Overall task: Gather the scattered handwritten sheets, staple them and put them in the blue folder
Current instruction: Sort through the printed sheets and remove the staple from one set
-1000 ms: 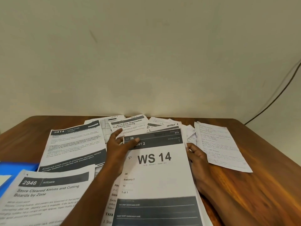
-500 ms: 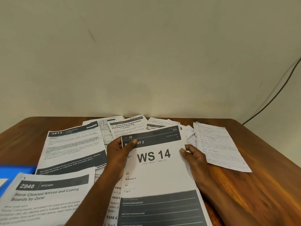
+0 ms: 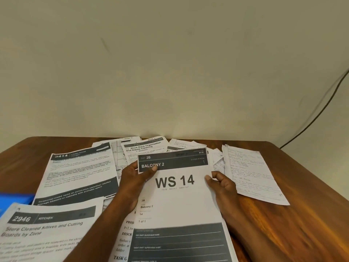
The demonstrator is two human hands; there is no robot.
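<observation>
— Head view: which step is this?

— Sorting, I'd say. Both hands hold the printed WS 14 sheet (image 3: 181, 193) — left hand (image 3: 135, 183) pinching its upper left corner, thumb on top; right hand (image 3: 221, 184) gripping its right edge, fingers curled.

— And the handwritten sheets (image 3: 251, 172)?

— Just right of the WS 14 sheet, flat on the desk (image 3: 294, 224); more peek out behind it. The blue folder (image 3: 16, 198) lies far left of it, part covered.

— Next?

— Probably set this printout aside, then reach for the handwritten ones. No stapler shows.
</observation>
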